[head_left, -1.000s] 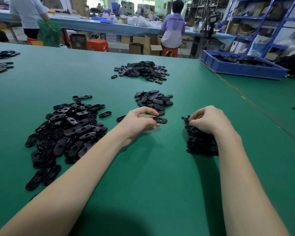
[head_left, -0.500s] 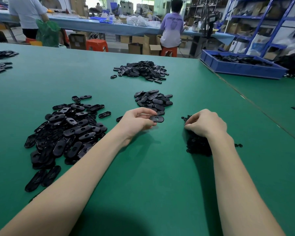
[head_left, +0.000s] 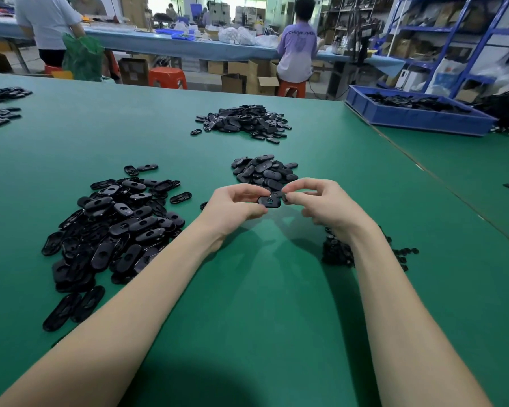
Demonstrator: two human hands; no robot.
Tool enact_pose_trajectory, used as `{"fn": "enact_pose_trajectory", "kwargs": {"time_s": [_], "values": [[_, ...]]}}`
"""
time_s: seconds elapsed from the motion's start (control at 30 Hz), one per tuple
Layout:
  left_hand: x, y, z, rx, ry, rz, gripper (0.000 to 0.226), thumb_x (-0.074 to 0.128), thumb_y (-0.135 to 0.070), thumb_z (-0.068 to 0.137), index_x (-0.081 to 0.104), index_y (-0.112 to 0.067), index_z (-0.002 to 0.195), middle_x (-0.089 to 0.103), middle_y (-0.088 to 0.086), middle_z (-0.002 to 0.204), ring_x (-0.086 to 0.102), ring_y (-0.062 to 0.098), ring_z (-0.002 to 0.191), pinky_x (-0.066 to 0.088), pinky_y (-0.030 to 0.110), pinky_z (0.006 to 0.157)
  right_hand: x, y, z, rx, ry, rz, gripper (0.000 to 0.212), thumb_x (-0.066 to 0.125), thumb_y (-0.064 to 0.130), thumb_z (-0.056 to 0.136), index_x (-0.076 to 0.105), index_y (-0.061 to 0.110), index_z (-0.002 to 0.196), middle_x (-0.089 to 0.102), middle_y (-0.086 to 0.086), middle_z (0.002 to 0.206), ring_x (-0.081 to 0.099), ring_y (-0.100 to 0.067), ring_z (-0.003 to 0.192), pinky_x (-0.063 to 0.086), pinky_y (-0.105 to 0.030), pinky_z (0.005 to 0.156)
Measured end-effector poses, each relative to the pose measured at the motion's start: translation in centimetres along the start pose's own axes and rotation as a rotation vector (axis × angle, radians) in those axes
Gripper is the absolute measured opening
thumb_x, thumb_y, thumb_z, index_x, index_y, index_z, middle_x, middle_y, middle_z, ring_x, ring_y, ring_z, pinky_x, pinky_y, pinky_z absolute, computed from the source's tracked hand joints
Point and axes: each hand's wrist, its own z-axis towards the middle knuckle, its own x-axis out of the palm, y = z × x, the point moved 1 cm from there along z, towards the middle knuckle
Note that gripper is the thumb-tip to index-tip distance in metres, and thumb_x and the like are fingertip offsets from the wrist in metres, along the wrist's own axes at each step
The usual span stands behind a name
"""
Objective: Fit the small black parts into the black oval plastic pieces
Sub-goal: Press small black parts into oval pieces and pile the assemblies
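My left hand pinches a black oval plastic piece just above the green table, its round hole facing up. My right hand pinches a small black part between thumb and forefinger, right at the oval's right end. A big heap of loose ovals lies to the left. A smaller pile of ovals sits just behind my hands. The heap of small black parts lies under my right wrist, partly hidden by it.
Another pile of ovals lies farther back, and more piles at the far left edge. A blue bin of black parts stands at the back right. A seam in the table runs diagonally on the right. People work at a far bench.
My right hand has left the heap of small parts and moved left and up to the oval. My left hand has lifted the oval slightly toward it.
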Motion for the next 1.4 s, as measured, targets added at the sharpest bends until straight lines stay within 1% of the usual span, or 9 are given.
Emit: {"fn": "enact_pose_trajectory", "kwargs": {"time_s": [0.17,0.37,0.6,0.77,0.87,1.03,1.1,1.23,1.4], "values": [[-0.1,-0.1,0.1,0.023,0.005,0.041,0.029,0.076,0.0,0.081,0.077,-0.025,0.095,0.074,-0.003,0.098,0.066,0.004,0.087,0.052,0.015,0.083,0.6,-0.1,0.0,-0.013,0.025,0.006,0.016,0.067,0.018,0.092,0.08,0.027,0.089,0.065,0.01,0.074,0.039,-0.003,0.046,0.031,-0.013,0.044],[-0.1,0.0,0.2,0.025,0.01,0.045,0.029,0.077,0.0,0.081,0.077,-0.026,0.094,0.072,-0.01,0.09,0.065,-0.008,0.076,0.05,0.008,0.071,0.7,-0.3,0.3,0.021,0.018,0.018,0.008,0.077,0.019,0.082,0.078,0.026,0.079,0.056,0.007,0.065,0.037,-0.008,0.048,0.028,-0.015,0.044],[0.2,-0.1,0.0,0.076,0.002,0.075,0.027,0.076,0.001,0.082,0.076,-0.023,0.095,0.076,-0.004,0.095,0.07,0.006,0.083,0.053,0.018,0.084,1.1,-0.2,0.5,0.043,-0.048,0.039,0.006,0.077,0.025,0.081,0.082,0.028,0.083,0.063,0.009,0.07,0.039,-0.003,0.044,0.029,-0.015,0.043],[0.2,-0.2,0.0,0.123,0.02,0.079,0.029,0.077,0.002,0.082,0.076,-0.024,0.093,0.077,-0.011,0.087,0.071,-0.001,0.079,0.05,0.009,0.074,1.4,-0.2,0.6,0.055,-0.074,0.027,0.003,0.081,0.025,0.077,0.081,0.028,0.079,0.053,0.01,0.055,0.038,-0.003,0.041,0.025,-0.015,0.039],[0.2,-0.2,0.0,0.131,0.032,0.065,0.029,0.076,0.003,0.082,0.077,-0.021,0.098,0.078,-0.009,0.09,0.072,0.001,0.085,0.051,0.01,0.077,1.3,-0.2,0.5,0.06,-0.081,0.028,0.003,0.082,0.028,0.077,0.082,0.03,0.078,0.057,0.007,0.061,0.039,-0.003,0.044,0.026,-0.014,0.04],[0.2,-0.3,-0.1,0.12,0.034,0.035,0.03,0.077,0.004,0.081,0.077,-0.017,0.101,0.079,0.0,0.097,0.074,0.008,0.094,0.055,0.017,0.087,1.4,-0.1,0.2,0.103,-0.069,0.081,0.002,0.083,0.028,0.077,0.082,0.03,0.079,0.069,0.011,0.072,0.045,-0.011,0.064,0.028,-0.016,0.041],[0.3,-0.3,-0.2,0.112,0.026,0.029,0.03,0.077,0.004,0.08,0.077,-0.017,0.101,0.079,-0.001,0.096,0.074,0.007,0.093,0.054,0.015,0.084,1.5,-0.2,0.2,0.127,-0.084,0.121,0.002,0.084,0.025,0.078,0.082,0.026,0.079,0.068,0.006,0.074,0.04,-0.012,0.061,0.025,-0.017,0.041],[0.3,-0.3,-0.3,0.089,0.017,-0.018,0.03,0.078,0.005,0.079,0.077,-0.015,0.102,0.079,-0.001,0.095,0.073,0.006,0.093,0.053,0.011,0.08,1.7,-0.1,0.4,0.163,-0.095,0.182,0.005,0.084,0.018,0.078,0.08,0.021,0.081,0.059,0.006,0.06,0.03,-0.01,0.047,0.022,-0.018,0.04],[-0.1,-0.6,-0.2,0.028,0.065,-0.041,0.028,0.076,0.004,0.081,0.077,-0.016,0.101,0.079,0.001,0.097,0.073,0.01,0.096,0.054,0.015,0.088,1.4,-0.3,0.3,0.188,-0.065,0.211,0.021,0.089,0.023,0.074,0.079,0.02,0.092,0.063,0.002,0.072,0.037,-0.008,0.046,0.023,-0.019,0.042]]}}
